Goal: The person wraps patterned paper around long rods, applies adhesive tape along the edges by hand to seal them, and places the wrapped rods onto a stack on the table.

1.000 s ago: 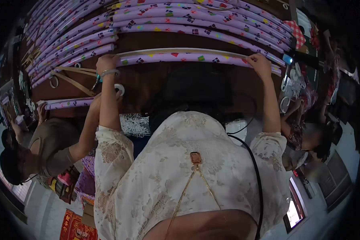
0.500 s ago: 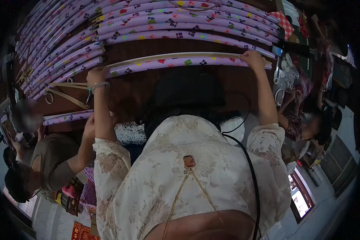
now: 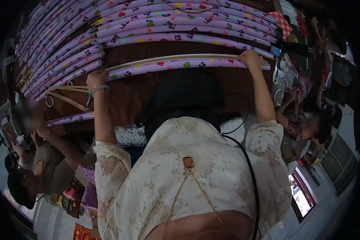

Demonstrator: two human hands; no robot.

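A long purple patterned roll (image 3: 168,65) lies across the brown table in front of me, a tan strip (image 3: 176,58) running along its far edge. My left hand (image 3: 97,79), with a bracelet at the wrist, is closed on the left end of the strip and roll. Near the right end, my right hand (image 3: 250,59) pinches the strip, fingers together against the roll. What lies under the fingers of each hand is hidden. Scissors (image 3: 89,99) hang by my left wrist, partly hidden.
Many purple rolls (image 3: 180,37) lie at the back. Tan strips (image 3: 68,99) and a tape ring (image 3: 49,101) are at left, near another purple roll (image 3: 70,119) and a co-worker (image 3: 54,160). More tape rings (image 3: 279,96) sit at right, near another person (image 3: 294,124).
The view has shifted, so the roll and both my hands appear further left. Both hands keep their hold. The co-worker at left has drawn an arm back from the roll there.
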